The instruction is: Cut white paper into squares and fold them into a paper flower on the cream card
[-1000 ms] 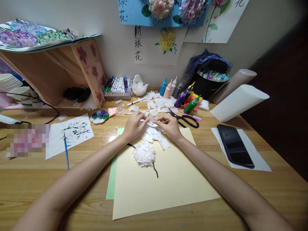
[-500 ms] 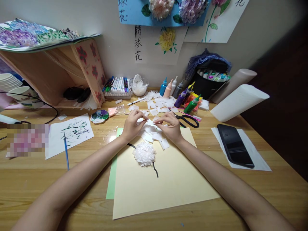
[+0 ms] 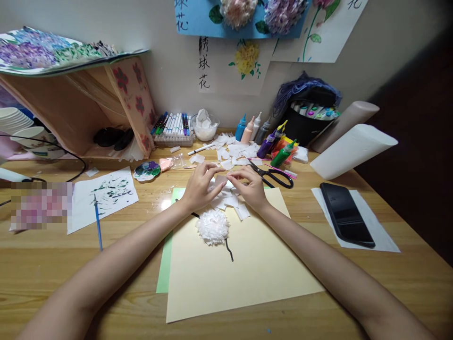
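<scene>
Fingers of left hand (image 3: 200,186) and right hand (image 3: 250,185) apparently pinched on one small, crumpled white paper square (image 3: 222,181).

Both hands meet over a heap of white paper squares (image 3: 226,198) at the far edge of a cream sheet of card (image 3: 240,274). The left hand (image 3: 200,186) and the right hand (image 3: 251,185) pinch one small square (image 3: 221,180) between their fingertips, just above the heap. Just nearer the person, a white ruffled paper flower (image 3: 213,226) sits on the card over a black drawn stem (image 3: 229,249). Black-handled scissors (image 3: 272,175) lie on the wooden counter (image 3: 53,264) just beside the right hand. Further right a black phone (image 3: 347,215) rests on white paper. To the left, a blue paintbrush (image 3: 97,222) lies across a paint-dabbed sheet (image 3: 106,193).
</scene>
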A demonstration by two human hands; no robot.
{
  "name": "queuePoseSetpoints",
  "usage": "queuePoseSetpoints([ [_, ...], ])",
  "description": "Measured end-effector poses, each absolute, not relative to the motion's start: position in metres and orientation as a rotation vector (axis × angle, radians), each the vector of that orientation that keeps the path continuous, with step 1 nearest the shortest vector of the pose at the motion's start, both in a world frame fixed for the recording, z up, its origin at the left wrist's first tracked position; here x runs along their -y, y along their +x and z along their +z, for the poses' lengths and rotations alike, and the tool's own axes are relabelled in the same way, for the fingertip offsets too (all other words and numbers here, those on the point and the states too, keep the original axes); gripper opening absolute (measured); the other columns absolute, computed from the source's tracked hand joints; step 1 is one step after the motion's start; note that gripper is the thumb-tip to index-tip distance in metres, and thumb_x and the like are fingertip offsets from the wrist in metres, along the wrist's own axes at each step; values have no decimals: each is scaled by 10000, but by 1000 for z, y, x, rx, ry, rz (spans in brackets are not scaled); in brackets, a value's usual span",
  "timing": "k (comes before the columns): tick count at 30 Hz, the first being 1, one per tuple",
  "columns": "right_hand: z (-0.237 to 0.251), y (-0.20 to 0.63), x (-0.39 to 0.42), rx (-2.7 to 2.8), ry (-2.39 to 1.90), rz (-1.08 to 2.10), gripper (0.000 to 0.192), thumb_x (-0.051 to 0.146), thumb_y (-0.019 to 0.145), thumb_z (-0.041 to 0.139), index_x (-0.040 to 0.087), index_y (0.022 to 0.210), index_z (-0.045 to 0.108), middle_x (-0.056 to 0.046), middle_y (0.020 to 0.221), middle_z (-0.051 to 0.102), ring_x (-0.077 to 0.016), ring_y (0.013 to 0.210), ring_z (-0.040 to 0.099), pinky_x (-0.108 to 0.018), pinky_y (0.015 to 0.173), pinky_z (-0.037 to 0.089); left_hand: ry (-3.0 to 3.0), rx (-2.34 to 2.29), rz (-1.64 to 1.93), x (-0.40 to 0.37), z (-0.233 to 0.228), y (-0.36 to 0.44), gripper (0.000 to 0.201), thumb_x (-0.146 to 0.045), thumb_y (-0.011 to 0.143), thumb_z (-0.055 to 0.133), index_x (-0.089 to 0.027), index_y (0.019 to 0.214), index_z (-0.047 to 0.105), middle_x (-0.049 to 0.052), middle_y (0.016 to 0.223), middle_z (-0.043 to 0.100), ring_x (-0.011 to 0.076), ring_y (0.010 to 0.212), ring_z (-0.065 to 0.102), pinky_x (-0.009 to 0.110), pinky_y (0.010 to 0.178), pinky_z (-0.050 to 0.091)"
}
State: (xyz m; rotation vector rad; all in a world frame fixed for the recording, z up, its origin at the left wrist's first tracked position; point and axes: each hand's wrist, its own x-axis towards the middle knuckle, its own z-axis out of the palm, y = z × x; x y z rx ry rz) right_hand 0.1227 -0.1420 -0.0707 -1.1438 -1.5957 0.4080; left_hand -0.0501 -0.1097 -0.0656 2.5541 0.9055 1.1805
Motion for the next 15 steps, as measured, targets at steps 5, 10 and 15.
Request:
queuePoseSetpoints([
  [5,-77,121,139,1497,-1123,686,166,332,798,600,181,768,660,-26,729,580,-147,696,493,-279,629,388,2499,-933,1160,106,-68,-50,139,-314,849,504,-178,870,523,69,939,531,191,922,486,340,816,405],
  [10,-80,118,139,1479,-1103,822,200,362,722,677,176,793,666,-25,749,561,-135,677,487,-274,612,386,2427,-929,1155,103,-69,-51,134,-313,859,483,-185,820,482,51,880,524,174,861,478,317,768,402],
  [15,-79,117,139,1450,-1093,874,233,406,733,652,175,745,683,-39,733,585,-152,698,517,-289,628,399,2444,-995,1118,103,-70,-51,151,-328,848,490,-188,803,454,32,807,504,166,789,465,303,712,394],
])
